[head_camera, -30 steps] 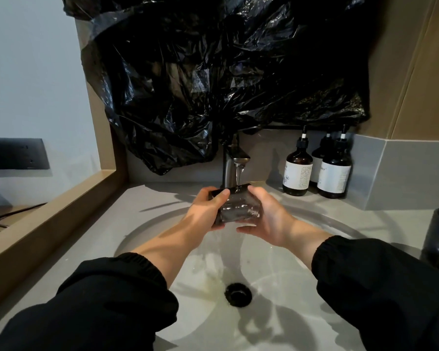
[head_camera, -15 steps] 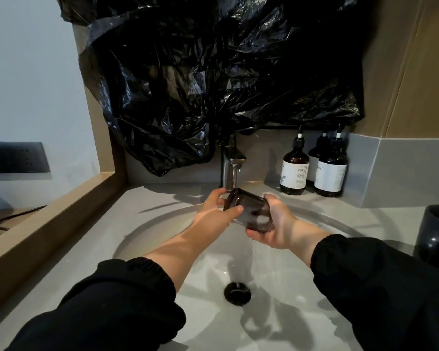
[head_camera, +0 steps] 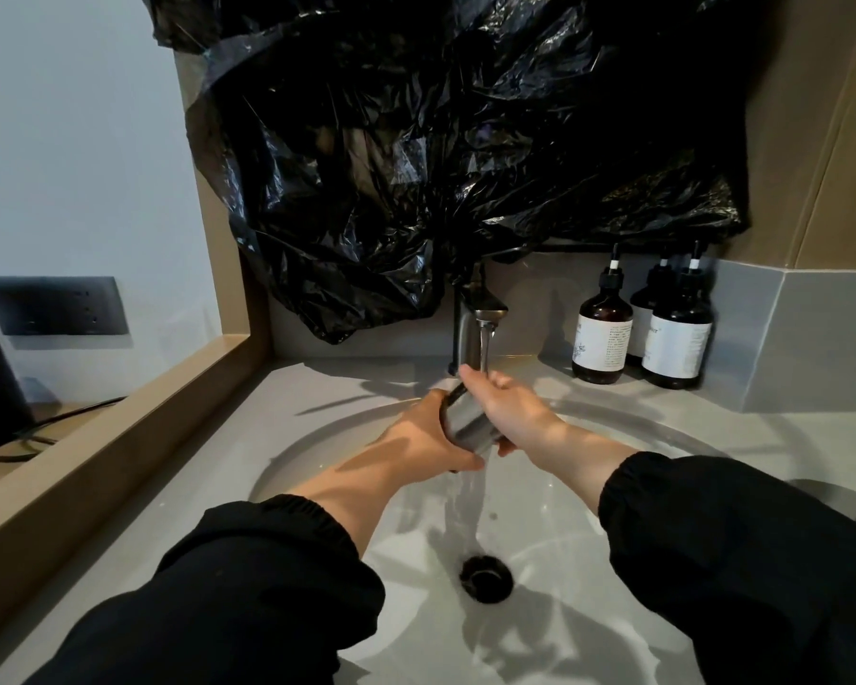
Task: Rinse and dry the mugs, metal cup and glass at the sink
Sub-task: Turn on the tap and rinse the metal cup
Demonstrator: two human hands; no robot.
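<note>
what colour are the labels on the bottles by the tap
White labels on dark brown bottles, best in the head view.

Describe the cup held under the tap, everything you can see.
The cup is a smooth grey cylinder with a dull shine, metal by its look, no handle showing. It is tilted over the sink, just below the running tap. The left hand grips its left side, the right hand its right; water runs off beneath.

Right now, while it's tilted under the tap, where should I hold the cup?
Grip the cup round its smooth side wall, left hand and right hand from opposite sides: it lies tilted, upper end under the faucet, with no handle showing.
</note>
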